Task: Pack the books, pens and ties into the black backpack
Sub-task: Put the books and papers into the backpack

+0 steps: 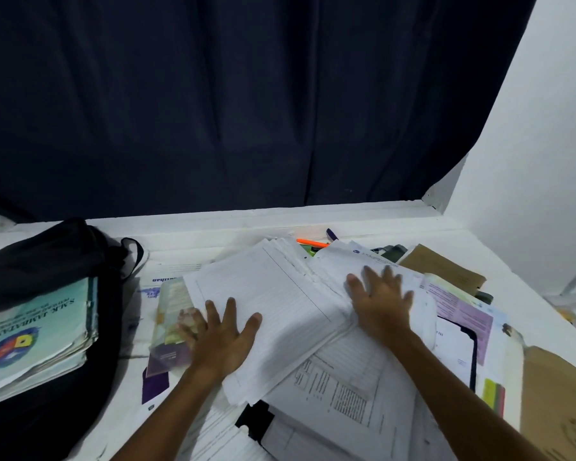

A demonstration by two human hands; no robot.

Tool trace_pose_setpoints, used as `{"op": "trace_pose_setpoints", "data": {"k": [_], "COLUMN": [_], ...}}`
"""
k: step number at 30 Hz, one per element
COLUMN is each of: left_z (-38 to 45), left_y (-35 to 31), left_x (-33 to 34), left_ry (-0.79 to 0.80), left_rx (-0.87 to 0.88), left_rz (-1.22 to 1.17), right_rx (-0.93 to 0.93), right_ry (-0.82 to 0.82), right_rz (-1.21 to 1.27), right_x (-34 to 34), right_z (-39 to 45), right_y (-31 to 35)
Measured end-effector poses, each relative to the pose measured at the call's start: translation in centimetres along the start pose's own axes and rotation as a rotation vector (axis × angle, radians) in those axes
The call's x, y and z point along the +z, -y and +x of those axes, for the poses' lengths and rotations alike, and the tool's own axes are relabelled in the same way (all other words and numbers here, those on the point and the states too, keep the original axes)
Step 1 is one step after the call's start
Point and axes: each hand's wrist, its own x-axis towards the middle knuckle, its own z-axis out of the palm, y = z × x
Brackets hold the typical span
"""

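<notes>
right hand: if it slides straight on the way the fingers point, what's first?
Probably the printed sheets just beyond the right hand, then the orange pen; depth is unclear.

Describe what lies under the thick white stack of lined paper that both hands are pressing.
Under the lined paper stack lie printed forms and a black-edged folder. Left hand and right hand rest flat on top. Anything beneath its middle is covered.
</notes>
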Motion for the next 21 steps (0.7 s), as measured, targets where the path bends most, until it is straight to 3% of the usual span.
{"op": "trace_pose_setpoints", "data": {"k": [2, 5, 11, 21], "left_z": [0.0, -0.2, 0.5, 1.4], "left_y": [0.4, 0.2, -0.8, -0.9], "left_x": [0.1, 0.8, 0.8, 0.4], "left_ry": [-0.037, -0.033, 0.013, 0.108], "left_rx": [-0.056, -0.049, 0.036, 0.277], "left_rz": [-0.108, -0.068, 0.026, 0.034], "right_rx": [0.147, 0.212, 0.123, -0.103], "right_ry": [-0.059, 0.048, 0.088, 0.159], "right_rz": [0.062, 0.027, -0.184, -0.017], "right_x": [-0.8, -1.0, 0.4, -0.7], "right_z": [0.2, 0.1, -0.6, 0.2], "right_y": [-0.7, -1.2, -0.6, 0.0]}}
